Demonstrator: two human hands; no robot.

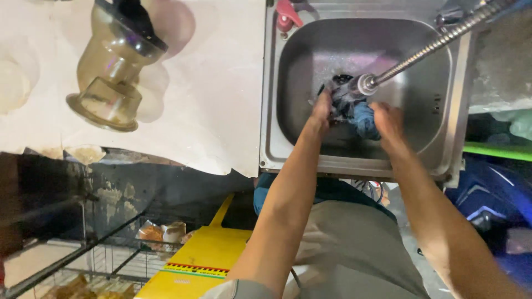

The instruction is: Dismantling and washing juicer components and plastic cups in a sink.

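both hands (pixel 354 113) grip blue cloth (pixel 363 119) between them in sink (pixel 438 105).

- sink (pixel 454 138): brushed steel, dull sheen
- hose (pixel 438 41) over sink: ribbed shiny metal
- cloth (pixel 363 119) in sink: wet blue fabric
- jar (pixel 113 66) left of sink: smoky glossy plastic

Yellow board's striped red-yellow label (pixel 195 269), bottom centre

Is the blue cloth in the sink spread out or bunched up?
Bunched up: the blue cloth sits crumpled between the left hand and right hand.
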